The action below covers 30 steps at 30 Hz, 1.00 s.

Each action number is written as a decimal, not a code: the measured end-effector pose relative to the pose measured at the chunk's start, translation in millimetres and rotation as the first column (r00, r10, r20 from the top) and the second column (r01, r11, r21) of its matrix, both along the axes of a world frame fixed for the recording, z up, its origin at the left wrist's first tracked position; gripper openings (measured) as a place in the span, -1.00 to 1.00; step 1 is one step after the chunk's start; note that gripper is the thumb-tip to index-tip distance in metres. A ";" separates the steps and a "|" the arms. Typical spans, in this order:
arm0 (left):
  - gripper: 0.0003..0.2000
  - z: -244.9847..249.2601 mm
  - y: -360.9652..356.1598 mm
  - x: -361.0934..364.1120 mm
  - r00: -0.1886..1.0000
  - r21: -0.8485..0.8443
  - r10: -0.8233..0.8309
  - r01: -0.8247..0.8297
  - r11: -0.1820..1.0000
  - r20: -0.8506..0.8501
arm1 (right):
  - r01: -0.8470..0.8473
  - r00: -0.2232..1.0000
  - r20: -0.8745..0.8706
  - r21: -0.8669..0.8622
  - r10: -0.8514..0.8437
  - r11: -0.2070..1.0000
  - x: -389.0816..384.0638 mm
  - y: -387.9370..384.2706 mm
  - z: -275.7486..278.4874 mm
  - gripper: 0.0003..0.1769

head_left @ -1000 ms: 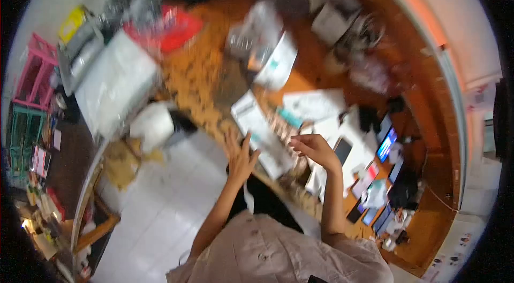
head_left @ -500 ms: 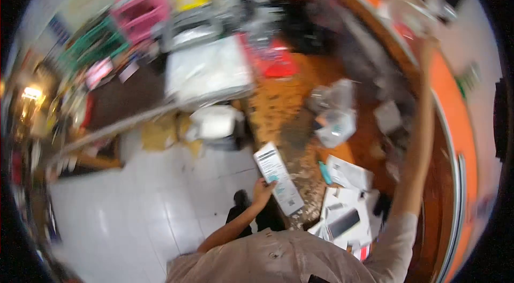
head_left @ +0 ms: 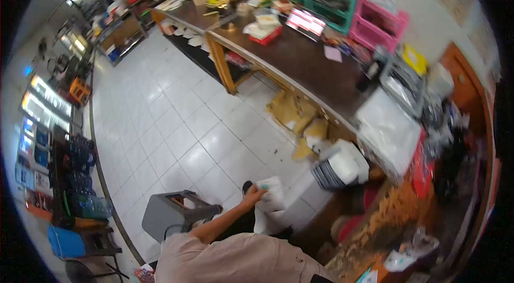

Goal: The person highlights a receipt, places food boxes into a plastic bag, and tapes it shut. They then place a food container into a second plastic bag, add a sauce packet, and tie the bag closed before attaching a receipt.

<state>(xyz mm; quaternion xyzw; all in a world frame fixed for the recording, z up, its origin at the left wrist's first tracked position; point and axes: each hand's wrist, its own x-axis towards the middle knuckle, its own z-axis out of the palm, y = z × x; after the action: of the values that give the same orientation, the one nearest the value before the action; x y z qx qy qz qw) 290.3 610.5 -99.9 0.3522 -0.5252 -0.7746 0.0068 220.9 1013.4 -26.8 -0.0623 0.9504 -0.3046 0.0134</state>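
My left hand [head_left: 254, 195] is closed on the near edge of a white printed paper slip [head_left: 272, 191], held out in front of my body over the tiled floor. The print on it is too blurred to read. A grey plastic stool [head_left: 170, 214] stands just left of my forearm. My right hand is out of the frame.
A long dark table [head_left: 332, 85] runs along the wall, bearing a lit tablet [head_left: 305, 23], green drawers [head_left: 331, 7], a pink drawer unit [head_left: 378, 22] and white plastic bags [head_left: 388, 128]. Beneath it lie brown sacks [head_left: 292, 112]. A worn wooden counter [head_left: 377, 224] is at right.
My view has swung left, showing the long room and floor. My left hand keeps the slip. My right arm, earlier stretched out over the orange-edged counter, has left the frame.
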 end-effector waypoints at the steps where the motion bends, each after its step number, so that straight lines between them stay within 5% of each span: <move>1: -0.59 -7.0 -35.8 23.3 0.986 -0.186 0.129 -0.146 0.972 -0.104 | -0.029 0.992 0.125 -0.010 0.030 1.000 0.8 -25.3 -14.6 -0.69; 5: -0.38 9.8 -153.5 102.7 0.889 -0.243 0.433 -0.457 0.856 -0.147 | 0.158 0.961 0.231 -0.009 -0.152 0.987 -45.0 -108.1 -34.9 -0.69; 8: -0.36 16.1 -238.9 113.1 0.923 -0.363 0.384 -0.357 0.861 0.003 | 0.286 0.946 0.227 -0.252 -0.231 0.924 -99.9 -191.3 -46.6 -0.70; 9: -0.36 20.3 -268.0 101.8 0.948 -0.366 0.320 -0.299 0.881 -0.005 | 0.241 0.950 0.290 -0.434 -0.119 0.868 -116.8 -232.2 -62.6 -0.70; 11: -0.34 57.0 -316.3 58.0 0.980 -0.307 0.194 -0.197 0.931 -0.039 | 0.232 0.794 0.475 -0.814 0.379 0.533 -137.9 -345.2 -99.4 -0.70; 12: -0.36 61.4 -345.2 36.1 0.987 -0.394 0.057 -0.113 0.912 -0.152 | 0.156 0.677 0.463 -0.850 0.572 0.503 -111.7 -458.0 -24.7 -0.71; 13: -0.40 88.4 -373.2 8.9 0.992 -0.509 -0.101 0.050 0.859 -0.072 | 0.249 0.451 0.510 -0.860 0.732 0.446 -111.5 -532.9 3.3 -0.63; 15: -0.43 130.1 -427.3 -37.7 0.955 -0.614 -0.283 0.170 0.771 -0.091 | 0.563 0.225 0.506 -0.765 0.833 0.313 -123.4 -651.4 44.8 -0.50; 18: -0.40 166.5 -518.8 -95.0 0.935 -0.611 -0.344 0.224 0.759 -0.084 | 0.204 0.588 0.254 -0.965 0.768 0.163 -154.4 -797.3 83.2 -0.34; 22: -0.36 181.9 -661.9 -143.6 0.958 -0.503 -0.188 0.056 0.863 -0.215 | -0.172 0.716 0.032 -0.960 0.697 0.221 -218.4 -981.0 112.9 -0.34; 25: -0.31 155.3 -771.4 -150.5 0.906 -0.384 0.057 -0.234 0.893 -0.420 | -0.340 0.581 -0.044 -0.920 0.813 0.193 -255.1 -1128.9 107.2 -0.52; 26: -0.28 142.1 -810.8 -135.2 0.951 -0.506 0.043 -0.201 0.839 -0.307 | -0.248 0.575 0.007 -0.952 0.818 0.182 -257.5 -1178.0 121.4 -0.57; 28: -0.31 103.6 -886.2 -88.9 0.947 -0.498 0.229 -0.314 0.808 -0.225 | -0.495 0.503 -0.181 -0.862 0.845 0.110 -279.2 -1287.5 138.0 -0.48; 29: -0.36 81.1 -913.0 -61.9 0.885 -0.367 0.407 -0.464 0.806 -0.225 | -0.608 0.450 -0.257 -0.790 0.855 0.082 -289.8 -1338.9 142.7 -0.44; 30: -0.47 74.4 -936.6 -36.5 0.803 -0.447 0.542 -0.591 0.672 -0.247 | -0.634 0.410 -0.265 -0.771 0.873 0.064 -300.1 -1393.0 154.4 -0.40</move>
<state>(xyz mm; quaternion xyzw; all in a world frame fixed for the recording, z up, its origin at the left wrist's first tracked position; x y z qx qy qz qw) 253.8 -326.1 -25.5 0.4466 -0.5717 -0.5848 0.3630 -79.2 -379.6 127.6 -0.5086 0.5131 -0.6357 0.2720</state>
